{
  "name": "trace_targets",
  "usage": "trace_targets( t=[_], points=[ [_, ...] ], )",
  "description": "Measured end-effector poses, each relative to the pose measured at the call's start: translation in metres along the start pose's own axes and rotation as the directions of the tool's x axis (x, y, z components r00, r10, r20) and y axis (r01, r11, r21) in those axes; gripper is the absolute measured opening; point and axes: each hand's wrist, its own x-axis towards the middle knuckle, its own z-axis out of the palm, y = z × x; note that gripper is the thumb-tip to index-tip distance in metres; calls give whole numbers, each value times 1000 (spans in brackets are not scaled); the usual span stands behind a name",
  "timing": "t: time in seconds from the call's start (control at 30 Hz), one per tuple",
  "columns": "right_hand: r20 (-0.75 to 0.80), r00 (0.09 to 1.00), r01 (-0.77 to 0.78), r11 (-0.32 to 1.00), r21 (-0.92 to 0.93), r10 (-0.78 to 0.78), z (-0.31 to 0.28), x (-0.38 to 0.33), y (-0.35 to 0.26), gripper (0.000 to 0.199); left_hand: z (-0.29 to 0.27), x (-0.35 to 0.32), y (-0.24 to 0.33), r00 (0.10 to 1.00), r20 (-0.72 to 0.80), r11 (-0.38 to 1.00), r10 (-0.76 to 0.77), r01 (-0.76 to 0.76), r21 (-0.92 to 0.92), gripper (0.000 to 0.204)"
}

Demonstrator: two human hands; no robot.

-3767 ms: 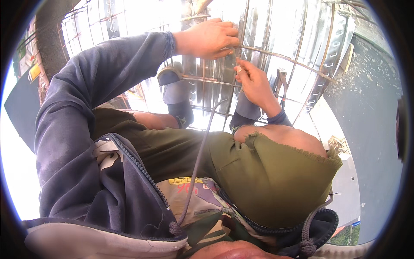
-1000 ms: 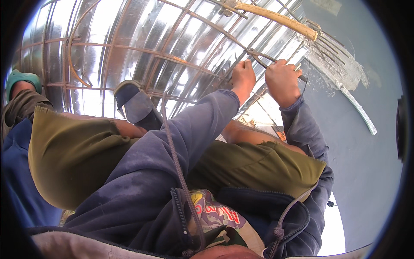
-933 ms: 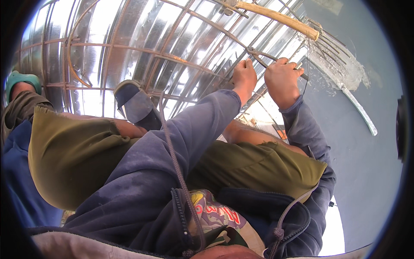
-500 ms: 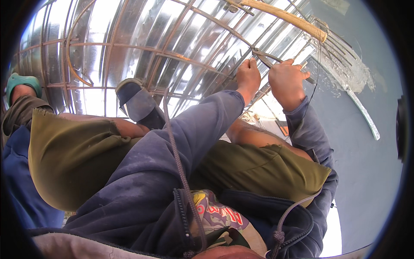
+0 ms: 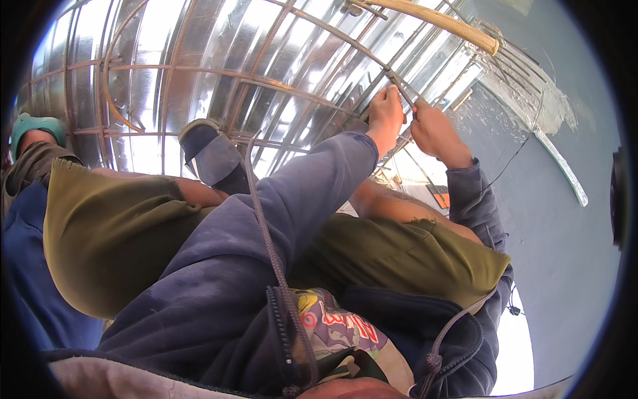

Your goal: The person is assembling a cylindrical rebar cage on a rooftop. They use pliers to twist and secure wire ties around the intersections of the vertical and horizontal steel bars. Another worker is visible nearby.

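My right hand (image 5: pixel 435 133) is closed round the handles of dark metal pincers (image 5: pixel 407 92). The head of the pincers meets a steel reinforcing bar (image 5: pixel 352 41) close to where bars cross. Just left of it, my left hand (image 5: pixel 385 118) has its fingers pinched together right under the pincers' head. Whatever those fingers grip is too small to make out. A thin dark wire (image 5: pixel 510 159) runs down beside my right sleeve.
Reinforcing bars form a grid over shiny corrugated metal sheeting (image 5: pixel 146 100). A wooden pole (image 5: pixel 438 23) crosses at the top. A grey wall (image 5: pixel 558 266) with rough mortar (image 5: pixel 525 106) stands at right. Another person's foot in a green clog (image 5: pixel 36 126) is at far left.
The pincers' handles, spread apart before, are now together in my right hand, which has turned and dropped slightly. My left hand stays near the bar. The wire now hangs farther right.
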Motion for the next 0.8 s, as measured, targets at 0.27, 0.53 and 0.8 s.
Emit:
trace_targets(
  t=[0.27,0.53,0.8],
  points=[
    [395,910,-414,-280,866,-124,43,-20,12,22,-27,36,29,847,391,907,-361,221,358,56],
    [326,933,-359,356,863,150,58,-81,13,55,-8,57,-7,904,379,971,-196,234,-57,31],
    [514,786,-602,238,762,344,88,-240,74,29,16,52,-28,979,188,996,-81,75,43,31]
  ],
)
